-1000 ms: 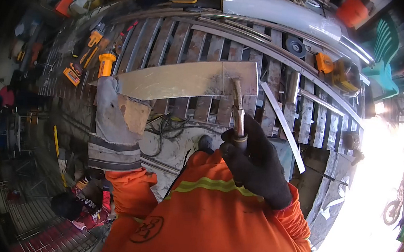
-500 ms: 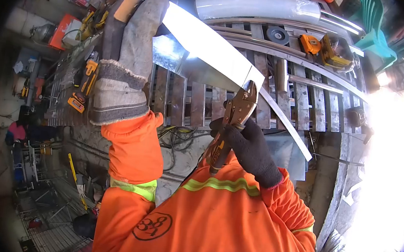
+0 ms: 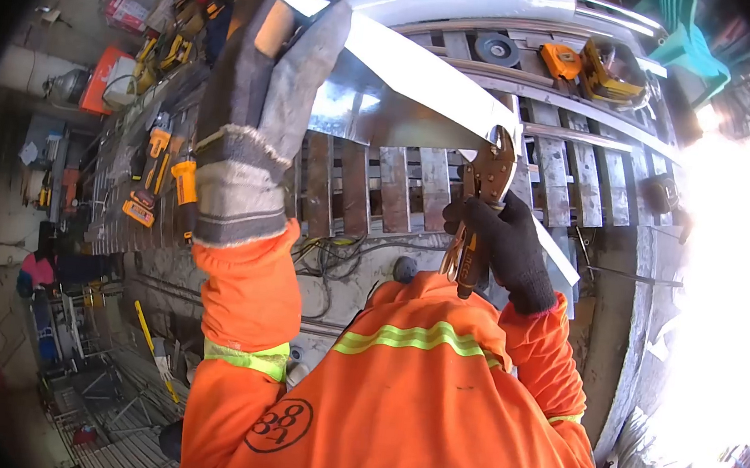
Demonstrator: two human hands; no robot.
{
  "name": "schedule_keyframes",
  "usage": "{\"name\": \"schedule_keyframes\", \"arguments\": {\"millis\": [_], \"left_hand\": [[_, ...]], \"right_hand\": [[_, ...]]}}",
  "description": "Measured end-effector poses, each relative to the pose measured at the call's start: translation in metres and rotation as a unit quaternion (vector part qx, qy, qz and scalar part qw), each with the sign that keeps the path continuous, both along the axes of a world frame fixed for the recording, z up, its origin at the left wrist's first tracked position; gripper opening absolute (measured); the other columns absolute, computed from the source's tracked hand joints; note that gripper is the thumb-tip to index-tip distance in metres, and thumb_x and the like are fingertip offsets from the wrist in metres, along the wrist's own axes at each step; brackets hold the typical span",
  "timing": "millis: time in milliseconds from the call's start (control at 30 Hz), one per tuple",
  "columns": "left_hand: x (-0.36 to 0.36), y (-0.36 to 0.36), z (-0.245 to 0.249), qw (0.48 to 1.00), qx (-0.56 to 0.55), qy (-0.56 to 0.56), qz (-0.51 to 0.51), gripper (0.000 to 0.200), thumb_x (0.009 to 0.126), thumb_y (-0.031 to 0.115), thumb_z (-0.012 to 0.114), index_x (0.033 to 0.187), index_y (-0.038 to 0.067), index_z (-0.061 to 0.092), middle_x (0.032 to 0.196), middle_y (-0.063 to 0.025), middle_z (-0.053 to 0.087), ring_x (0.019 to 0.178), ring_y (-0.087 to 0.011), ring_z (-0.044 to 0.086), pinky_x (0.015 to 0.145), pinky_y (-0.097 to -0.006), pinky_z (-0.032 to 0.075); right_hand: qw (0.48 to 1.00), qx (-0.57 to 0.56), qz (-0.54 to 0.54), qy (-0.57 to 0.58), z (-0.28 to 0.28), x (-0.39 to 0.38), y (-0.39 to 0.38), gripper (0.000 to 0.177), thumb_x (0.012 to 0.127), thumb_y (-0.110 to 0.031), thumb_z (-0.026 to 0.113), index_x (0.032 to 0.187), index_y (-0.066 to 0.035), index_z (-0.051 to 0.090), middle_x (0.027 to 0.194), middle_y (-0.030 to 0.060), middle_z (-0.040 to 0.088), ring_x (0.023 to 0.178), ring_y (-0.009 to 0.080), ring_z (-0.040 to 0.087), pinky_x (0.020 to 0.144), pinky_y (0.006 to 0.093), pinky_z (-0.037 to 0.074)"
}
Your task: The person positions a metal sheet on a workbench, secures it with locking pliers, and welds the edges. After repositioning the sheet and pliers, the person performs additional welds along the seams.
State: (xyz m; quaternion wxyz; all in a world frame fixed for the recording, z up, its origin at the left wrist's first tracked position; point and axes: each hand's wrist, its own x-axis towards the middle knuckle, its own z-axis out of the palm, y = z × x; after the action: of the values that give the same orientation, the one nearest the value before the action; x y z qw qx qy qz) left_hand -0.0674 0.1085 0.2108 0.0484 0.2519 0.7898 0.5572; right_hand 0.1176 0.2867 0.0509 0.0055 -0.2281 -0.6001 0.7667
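My left hand (image 3: 272, 86), in a thick grey and brown work glove, grips the far left end of a shiny bent metal sheet (image 3: 410, 78). The sheet is held above the slatted bench, with its bright face up. On its right end, locking pliers (image 3: 494, 169) are clamped by their jaws. My right hand (image 3: 506, 252), in a dark knit glove, is wrapped round the handles of the pliers. A narrow metal strip (image 3: 558, 253) shows beyond the right hand, pointing down to the right.
The slatted bench (image 3: 357, 191) holds a grinding disc (image 3: 497, 49), an orange tape measure (image 3: 560, 61), a yellow box (image 3: 613, 72) and long metal profiles. Yellow power tools (image 3: 151, 174) lie at the left. Cables (image 3: 331, 261) hang below the bench edge.
The sheet, the pliers and both hands have shifted right in view. The pliers stand more upright, and a yellow tool has come into view beside the left glove.
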Motion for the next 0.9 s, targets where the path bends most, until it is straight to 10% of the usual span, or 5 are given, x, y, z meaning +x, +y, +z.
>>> {"name": "schedule_keyframes", "arguments": {"millis": [267, 333, 500, 767, 900], "left_hand": [[-0.004, -0.031, 0.05, 0.937, 0.012, 0.35, 0.001, 0.038, 0.097, 0.016, 0.072, 0.129, -0.002, 0.063, 0.135, -0.0145, 0.066, 0.122, -0.0223, 0.066, 0.097, -0.0367, 0.059], [-0.031, -0.02, 0.045, 0.753, -0.182, 0.626, -0.087, 0.065, 0.084, 0.023, 0.084, 0.139, 0.0, 0.057, 0.12, -0.0164, 0.073, 0.109, -0.0223, 0.07, 0.095, -0.0377, 0.056], [-0.05, -0.001, 0.038, 0.72, -0.455, 0.523, -0.039, 0.081, 0.065, 0.02, 0.093, 0.137, 0.008, 0.058, 0.126, -0.0132, 0.07, 0.106, -0.0337, 0.067, 0.099, -0.0457, 0.053], [-0.091, -0.017, 0.017, 0.731, -0.275, 0.619, -0.078, 0.05, 0.086, 0.029, 0.078, 0.129, 0.007, 0.065, 0.126, -0.0083, 0.073, 0.114, -0.0324, 0.069, 0.103, -0.0442, 0.049], [-0.108, -0.017, 0.0, 0.789, -0.212, 0.572, -0.071, 0.043, 0.087, 0.015, 0.079, 0.126, 0.005, 0.063, 0.124, -0.0085, 0.074, 0.11, -0.0307, 0.071, 0.095, -0.0403, 0.053]], "right_hand": [[0.994, 0.081, 0.069, -0.008, 0.008, -0.018, 0.013, 0.033, 0.093, -0.026, 0.064, 0.109, 0.002, 0.068, 0.092, 0.0111, 0.075, 0.085, 0.0186, 0.071, 0.08, 0.0355, 0.057], [0.996, 0.078, 0.05, 0.003, 0.011, -0.026, 0.016, 0.033, 0.093, -0.027, 0.063, 0.108, 0.002, 0.067, 0.092, 0.0115, 0.075, 0.084, 0.0186, 0.072, 0.08, 0.0357, 0.057], [0.993, 0.088, 0.078, 0.004, 0.019, -0.045, 0.042, 0.04, 0.096, -0.032, 0.065, 0.118, 0.001, 0.065, 0.096, 0.0114, 0.076, 0.084, 0.0185, 0.073, 0.079, 0.0354, 0.057], [0.991, 0.121, -0.023, 0.043, -0.017, 0.026, 0.094, 0.06, 0.104, -0.036, 0.064, 0.149, 0.001, 0.051, 0.133, 0.0138, 0.067, 0.121, 0.0159, 0.062, 0.105, 0.0324, 0.048], [0.981, 0.033, -0.191, -0.003, -0.026, 0.099, 0.143, 0.059, 0.101, -0.039, 0.063, 0.146, 0.0, 0.056, 0.123, 0.0104, 0.07, 0.107, 0.0184, 0.067, 0.093, 0.0334, 0.053]]}}
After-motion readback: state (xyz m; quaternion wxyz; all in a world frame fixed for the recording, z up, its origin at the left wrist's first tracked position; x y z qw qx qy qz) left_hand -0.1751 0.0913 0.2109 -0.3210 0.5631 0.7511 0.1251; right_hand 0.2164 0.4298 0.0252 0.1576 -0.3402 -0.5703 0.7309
